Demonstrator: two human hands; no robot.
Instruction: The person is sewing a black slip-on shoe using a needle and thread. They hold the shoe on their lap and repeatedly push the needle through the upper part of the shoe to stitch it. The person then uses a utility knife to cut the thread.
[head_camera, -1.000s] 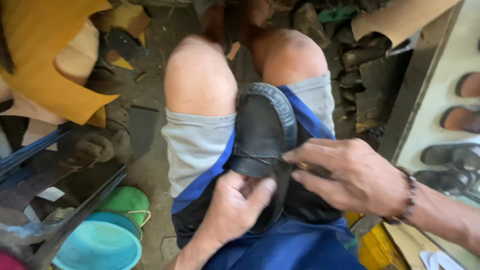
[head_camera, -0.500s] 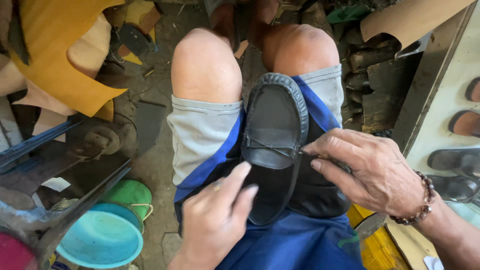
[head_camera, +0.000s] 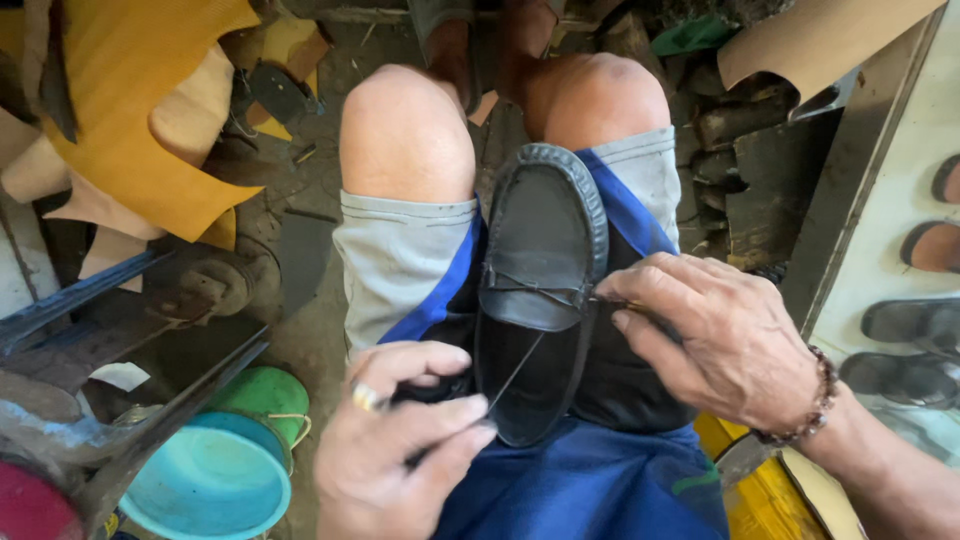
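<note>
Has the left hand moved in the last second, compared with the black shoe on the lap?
Yes. The left hand has drawn back from the black shoe toward the person, from the shoe's side to below its heel end, pinching a thread taut.

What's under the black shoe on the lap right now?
The black shoe rests on a blue cloth spread over the lap, with grey shorts beneath. The right hand covers its right side and the left hand its near edge, so the sole stays hidden.

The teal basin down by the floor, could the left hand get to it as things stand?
Probably yes: the teal basin sits just left of the left hand with open space between, though that hand pinches a thread.
</note>
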